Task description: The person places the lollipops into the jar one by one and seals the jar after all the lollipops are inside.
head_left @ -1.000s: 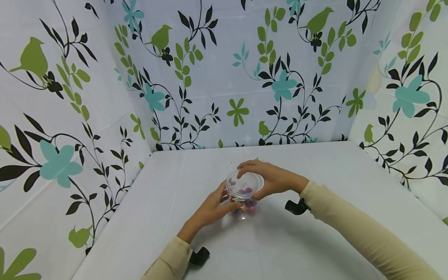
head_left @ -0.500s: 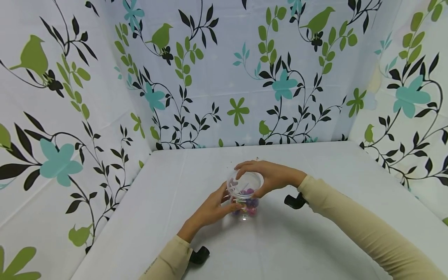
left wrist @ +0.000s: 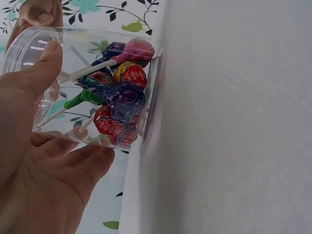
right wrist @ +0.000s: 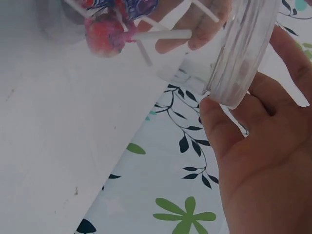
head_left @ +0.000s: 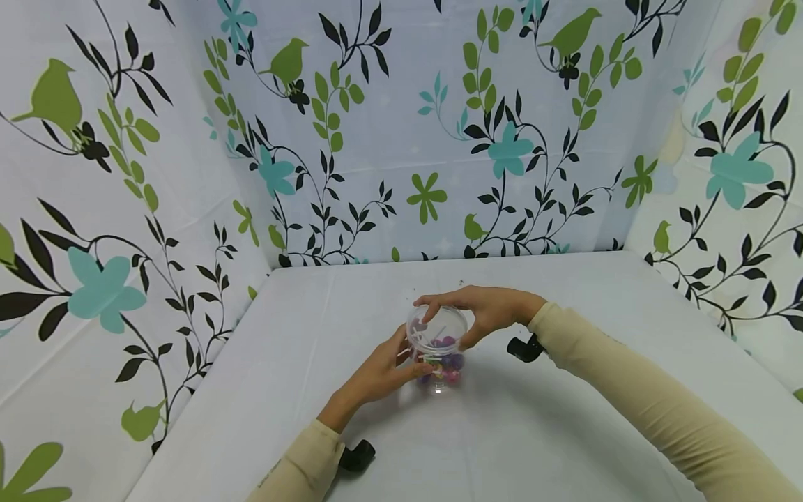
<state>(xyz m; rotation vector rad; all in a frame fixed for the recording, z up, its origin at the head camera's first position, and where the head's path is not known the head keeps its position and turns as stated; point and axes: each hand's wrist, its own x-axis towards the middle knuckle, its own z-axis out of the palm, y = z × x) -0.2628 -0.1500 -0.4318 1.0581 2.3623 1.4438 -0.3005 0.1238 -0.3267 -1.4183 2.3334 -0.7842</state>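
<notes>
A clear plastic jar [head_left: 438,389] stands upright on the white table, with a clear round lid [head_left: 447,321] on top. Several wrapped lollipops [left wrist: 119,97] with white sticks lie inside, in red, pink, purple and yellow wrappers. My left hand [head_left: 376,375] grips the jar's side, thumb on the near side and fingers round the far side. From the right, my right hand [head_left: 488,312] holds the lid by its rim, thumb at the near edge and fingers across the far side. In the right wrist view the thumb [right wrist: 214,122] touches the lid's edge.
The white table [head_left: 564,418] spreads around the jar. Patterned curtains [head_left: 376,139] with birds, leaves and flowers stand behind it and at both sides. A black camera [head_left: 357,457] sits on the left wrist, another black camera [head_left: 525,348] on the right.
My right hand has shifted slightly left around the lid, its fingers reaching further over the far side. The jar has moved a little to the right. My left hand keeps its grip.
</notes>
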